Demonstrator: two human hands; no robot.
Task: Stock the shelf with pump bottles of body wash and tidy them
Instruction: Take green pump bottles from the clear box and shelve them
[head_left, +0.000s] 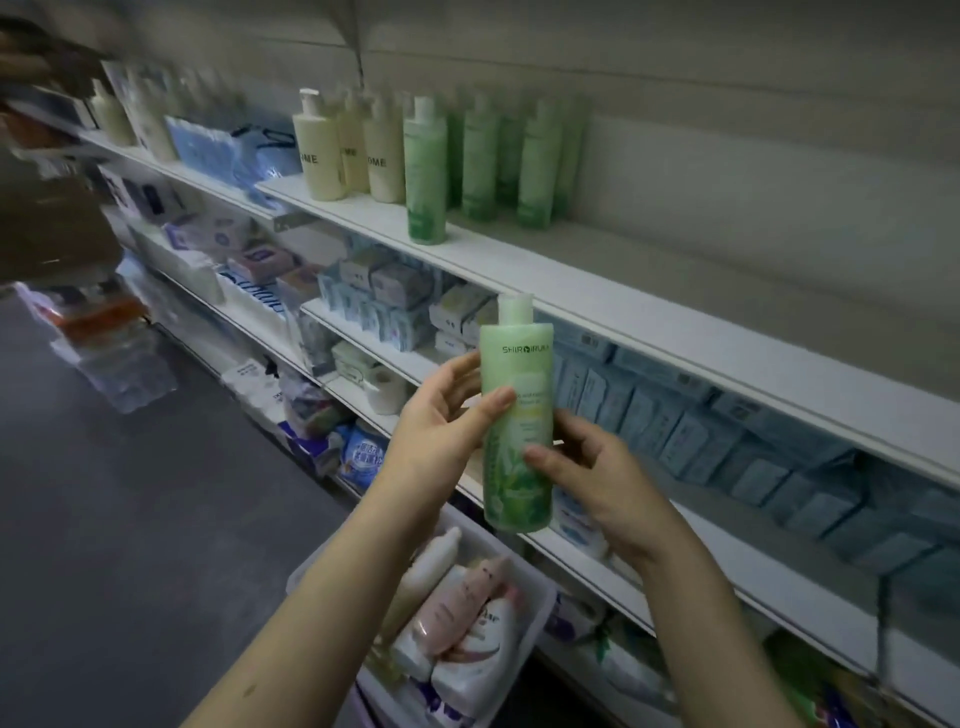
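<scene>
I hold a green bottle (515, 415) upright in front of the shelves, label toward me. My left hand (441, 421) grips its left side, thumb across the label. My right hand (587, 473) grips its lower right side. On the top shelf (597, 291) stand several green bottles (483, 161) in rows, one of them (426, 171) forward near the edge. Left of them stand cream pump bottles (332, 150). Below my arms a white bin (535, 608) holds more bottles (457, 608), white and pink, lying on their sides.
The top shelf's right part is bare board. The shelf below carries blue and white boxes (691, 415) and packs. Lower shelves hold tissue packs and toilet rolls (384, 389). Grey floor lies at left, with wrapped goods (114, 358) and a cardboard box (52, 228).
</scene>
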